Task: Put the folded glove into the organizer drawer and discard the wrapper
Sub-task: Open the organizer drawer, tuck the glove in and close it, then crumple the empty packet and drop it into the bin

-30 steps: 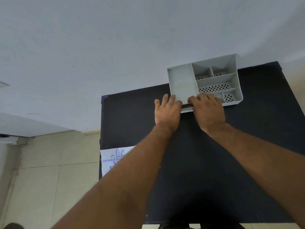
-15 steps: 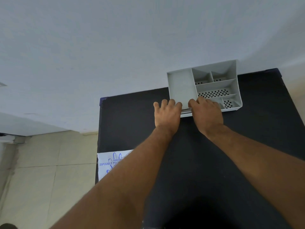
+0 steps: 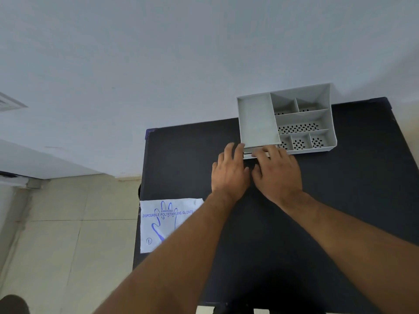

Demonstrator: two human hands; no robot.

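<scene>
A grey organizer (image 3: pixel 256 118) with several compartments stands at the back of the black table (image 3: pixel 340 200), against the wall. A thin strip of its drawer front (image 3: pixel 248 155) sticks out at its lower left corner. My left hand (image 3: pixel 230 172) lies flat with its fingertips at that corner. My right hand (image 3: pixel 277 174) lies beside it, fingers spread over the drawer front. Neither hand holds anything. The white glove wrapper (image 3: pixel 166 219), printed in blue, lies at the table's left edge, partly under my left forearm. No folded glove is in sight.
A pale wall rises behind the table. Beige floor tiles (image 3: pixel 68 245) show to the left, below the table's edge. The organizer's perforated compartments (image 3: pixel 299 128) hold nothing that I can see.
The dark gap at the drawer front has narrowed to a thin pale strip. Both hands stay at the drawer. The view has tilted, showing more of the wrapper.
</scene>
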